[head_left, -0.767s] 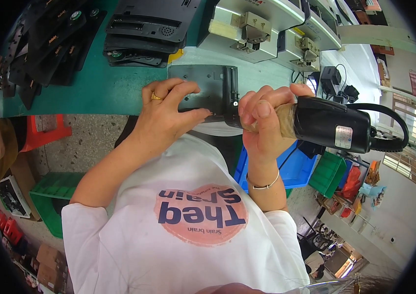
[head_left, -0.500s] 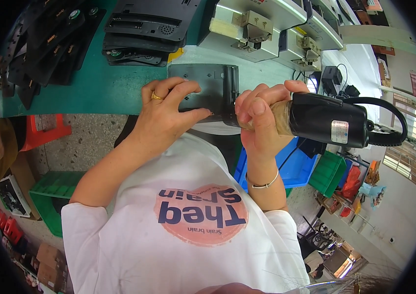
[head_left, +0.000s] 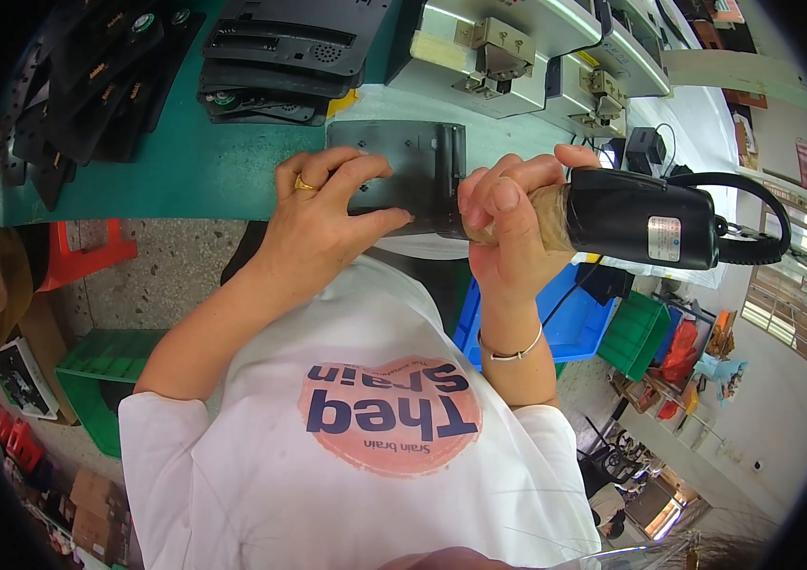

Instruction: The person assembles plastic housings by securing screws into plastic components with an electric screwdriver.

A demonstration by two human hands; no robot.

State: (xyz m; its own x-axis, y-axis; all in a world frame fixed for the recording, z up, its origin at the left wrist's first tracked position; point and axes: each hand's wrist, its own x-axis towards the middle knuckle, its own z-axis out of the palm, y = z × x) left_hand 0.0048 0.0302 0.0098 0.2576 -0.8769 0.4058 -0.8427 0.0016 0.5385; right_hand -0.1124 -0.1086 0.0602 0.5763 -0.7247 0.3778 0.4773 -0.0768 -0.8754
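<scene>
A dark grey, rectangular plastic panel [head_left: 403,171] with small raised posts lies at the near edge of the table. My left hand [head_left: 332,199], a gold ring on one finger, grips its left part, fingers over the top and thumb at the near edge. My right hand [head_left: 513,204] is wrapped around the tape-covered front of a corded black electric screwdriver [head_left: 636,220]. The tool lies nearly level, its front end over the panel's right side and its cord looping at the rear. My right fingers hide the tip, so contact with the panel cannot be made out.
Stacked black plastic housings [head_left: 294,43] stand beyond the panel, with more loose black panels [head_left: 104,76] at the far left. Metal-cased machines [head_left: 480,71] line the back right. Below the table are a blue bin [head_left: 570,318] and a green crate [head_left: 104,366].
The screwdriver's rear end has risen slightly, with my right hand shifting a little to the right. My left hand and the panel have hardly moved.
</scene>
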